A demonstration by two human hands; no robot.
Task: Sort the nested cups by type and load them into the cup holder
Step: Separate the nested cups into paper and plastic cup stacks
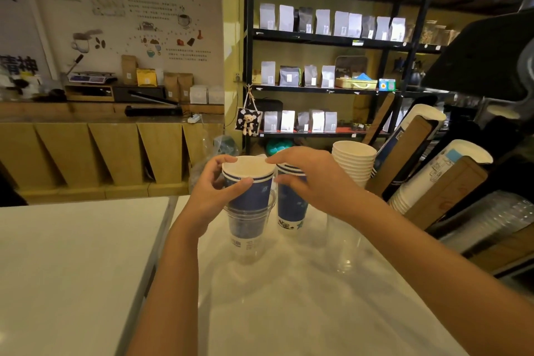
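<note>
Left hand (219,191) grips the blue paper cup (249,192) nested in a clear cup (248,228); right hand (312,179) hovers spread, seemingly empty; the cup's print is unreadable.

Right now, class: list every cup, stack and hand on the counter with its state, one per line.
Blue paper cup: upright, nested in a clear plastic cup.
Second blue cup stack: upright on counter.
White cup stack: upright, untouched.
Left hand: gripping the nested blue cup.
Right hand: open, on second stack.

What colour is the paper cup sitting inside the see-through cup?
Dark blue with a white rim, seen in the head view: paper cup.
</note>
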